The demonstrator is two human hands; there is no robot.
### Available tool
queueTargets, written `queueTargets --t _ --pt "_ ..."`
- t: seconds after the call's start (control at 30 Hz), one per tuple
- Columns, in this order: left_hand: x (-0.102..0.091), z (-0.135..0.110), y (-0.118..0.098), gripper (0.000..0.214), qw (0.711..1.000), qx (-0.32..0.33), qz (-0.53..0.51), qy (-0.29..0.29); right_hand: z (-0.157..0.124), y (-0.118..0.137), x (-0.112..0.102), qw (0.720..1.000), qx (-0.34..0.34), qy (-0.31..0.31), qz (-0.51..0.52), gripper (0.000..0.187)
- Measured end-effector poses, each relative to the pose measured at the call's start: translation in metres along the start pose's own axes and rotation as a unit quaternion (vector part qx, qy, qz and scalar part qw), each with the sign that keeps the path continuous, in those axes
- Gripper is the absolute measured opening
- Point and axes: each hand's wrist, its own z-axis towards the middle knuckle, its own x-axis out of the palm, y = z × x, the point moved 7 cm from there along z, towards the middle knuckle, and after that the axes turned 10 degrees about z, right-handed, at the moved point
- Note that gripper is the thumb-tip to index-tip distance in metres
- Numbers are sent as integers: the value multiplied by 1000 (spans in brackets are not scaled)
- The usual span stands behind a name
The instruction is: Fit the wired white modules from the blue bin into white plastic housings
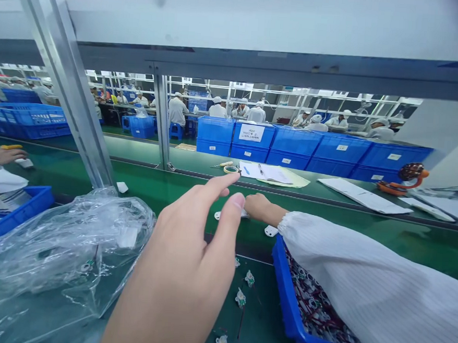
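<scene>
My left hand [186,257] is raised in the foreground, back towards me, with thumb and index finger apart and nothing seen between them. Farther off, my right hand [263,209], in a white sleeve [348,263], reaches over the green belt [184,189]. Its fingers are curled at a small white plastic part [245,213], mostly hidden behind my left thumb. Another white part [271,231] lies beneath the right wrist. Several small clear-and-green components with wires [240,297] rest on the bench. Under my right sleeve stands a blue bin [288,301] full of wired parts.
A crumpled clear plastic bag [70,244] covers the left bench, beside another blue tray [49,198]. A co-worker's hand [5,155] is at far left. A metal post [69,76] rises there. Papers [268,173], tape [231,169] and stacked blue crates [255,137] stand beyond the belt.
</scene>
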Motion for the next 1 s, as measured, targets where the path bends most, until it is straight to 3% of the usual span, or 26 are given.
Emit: queueTargets --t 0.13,0.23,0.3,0.37,0.53,0.63,0.7,0.8,0.83,0.9,0.93,1.0 --pt "1 0 -4 41 1000 -5 6 16 -36 10 -29 998 -52 -39 -24 24" --pt "12 0 -6 47 997 -37 2 71 -93 19 -65 991 -96 -93 -33 30" --pt "27 -4 -8 59 989 -59 2 136 -138 22 -87 986 -105 -129 -30 40" --pt "43 -9 -15 71 981 -56 12 186 -181 24 -103 981 -100 -167 -21 38" --pt "77 -28 -44 80 958 11 -23 286 -258 25 -111 955 -103 -278 12 28" --pt "90 -40 -63 67 932 65 -47 355 -282 23 -97 954 -78 -281 67 38" --pt "94 -47 -74 57 915 98 -64 387 -299 16 -87 945 -33 -284 158 42" --pt "98 -51 -83 49 902 126 -83 405 -335 -2 -59 894 90 -311 310 31" --pt "99 -52 -83 48 902 128 -79 405 -346 -6 -41 875 131 -307 351 26" --pt "101 -53 -80 49 904 125 -62 403 -359 -5 8 852 185 -243 425 19" --pt "102 -53 -79 49 906 123 -54 401 -361 1 36 843 194 -198 462 15" --pt "102 -54 -77 50 908 115 -42 400 -356 18 84 816 181 -139 531 26"
